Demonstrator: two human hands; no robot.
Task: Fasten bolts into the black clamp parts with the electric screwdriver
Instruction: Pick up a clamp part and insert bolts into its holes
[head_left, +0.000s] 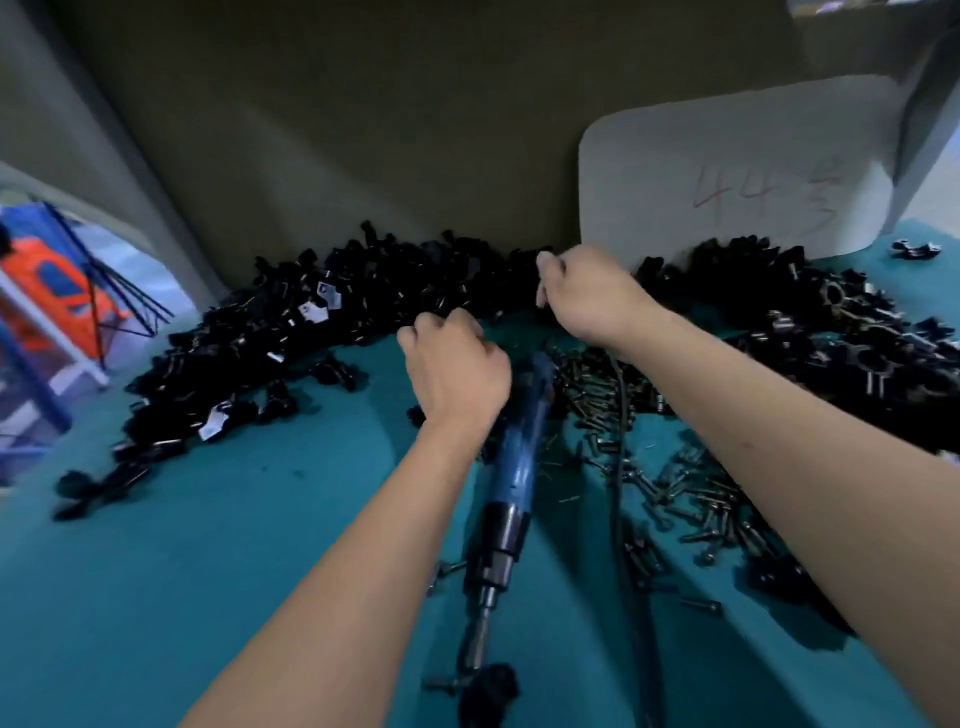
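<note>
Beyond idle electric screwdriver (511, 467): left hand (457, 369), right hand (587, 296), both curled (contents unseen) at clamp parts (291, 332); advisable: single part.

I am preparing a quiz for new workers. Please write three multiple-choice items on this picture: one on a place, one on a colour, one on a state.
1. Where does the electric screwdriver lie?
A. on the table, between the forearms
B. on the clamp pile
C. in the right hand

2. What colour is the table cover?
A. red
B. teal
C. white

3. How is the left hand?
A. flat, fingers spread
B. fingers curled, knuckles up
C. out of view

Answers:
1 A: its blue body rests on the cover, no hand around it.
2 B: the cloth shows teal all around the black clamp parts.
3 B: the fingers bend under at the pile's edge; what they hold is hidden.
</note>
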